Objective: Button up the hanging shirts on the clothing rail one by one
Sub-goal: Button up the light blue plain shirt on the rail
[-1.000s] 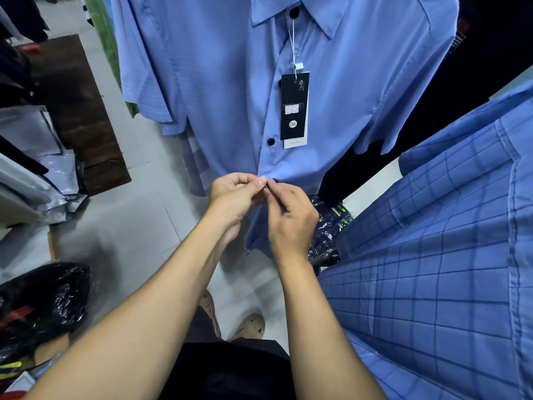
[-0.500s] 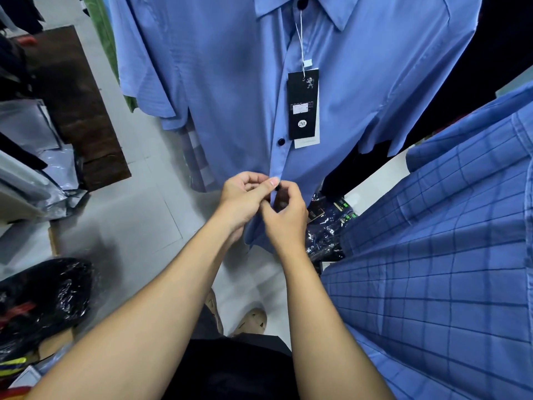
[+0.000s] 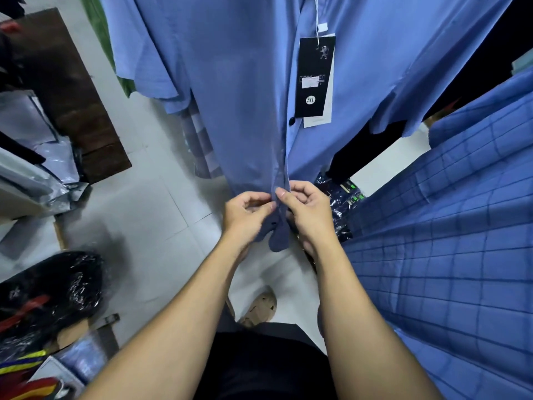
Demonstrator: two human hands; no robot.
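Right now the plain blue shirt (image 3: 245,96) is hanging straight in front of the person, filling the upper middle of the view, and its lower front is being worked near the hem. The left grip (image 3: 245,215) is pinching one edge of the front opening between thumb and fingertips. The right grip (image 3: 310,212) is pinching the opposite edge just beside it, so both are grasping the shirt's cloth with their thumbs almost meeting. Below them the two front tails are dangling loose and slightly apart. I cannot tell whether a button is lying between the fingers.

Higher up, one black button (image 3: 292,120) is showing on the closed front, just beside the lower corner of a black hang tag (image 3: 315,76). The tag is dangling on a white string with a white card behind it. A checked blue shirt (image 3: 447,255) is hanging to the right, crowding that side of the view.

As for containers:
- A shiny black plastic bag (image 3: 49,290) is sitting on the pale tiled floor (image 3: 144,215) at lower left, with something red showing through its wrap.
- Crumpled grey plastic bags (image 3: 37,131) are lying at the left beside a dark wooden board (image 3: 72,96).
- Glossy dark packets (image 3: 343,203) with green labels are lying just behind the right grip, their contents too dark to tell.

A tan shoe (image 3: 259,307) is standing on the floor between the forearms.
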